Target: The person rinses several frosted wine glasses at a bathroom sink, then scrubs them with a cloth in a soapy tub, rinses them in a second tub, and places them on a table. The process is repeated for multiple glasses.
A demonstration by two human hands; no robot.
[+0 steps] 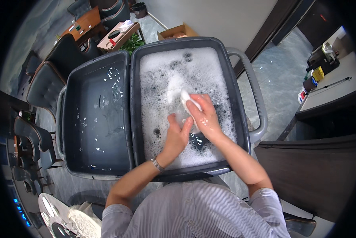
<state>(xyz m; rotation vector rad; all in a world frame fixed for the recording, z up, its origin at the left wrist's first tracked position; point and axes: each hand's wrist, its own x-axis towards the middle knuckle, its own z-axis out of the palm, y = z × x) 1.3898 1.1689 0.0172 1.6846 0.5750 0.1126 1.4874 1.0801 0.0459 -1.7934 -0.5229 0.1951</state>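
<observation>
My right hand (206, 117) grips a white sponge or folded cloth (189, 102) above a dark grey plastic basin (135, 119) of foamy water (157, 77). Beside it, my left hand (178, 134) has its thumb and fingers apart near a clear, shiny thing (182, 114), perhaps a glass, which lies between the hands and is partly hidden by them and the suds. Whether the left hand supports that thing cannot be told. To the left of the foamy basin, touching it, stands a second dark grey basin (97, 142) of water with few bubbles.
Grey handles (256, 95) stick out at the basins' outer sides. Behind them are a cardboard box (181, 29), a green plant (132, 43) and a tray stand (118, 37). Dark chairs (45, 86) line the left. A counter (329, 89) with bottles and containers stands at the right.
</observation>
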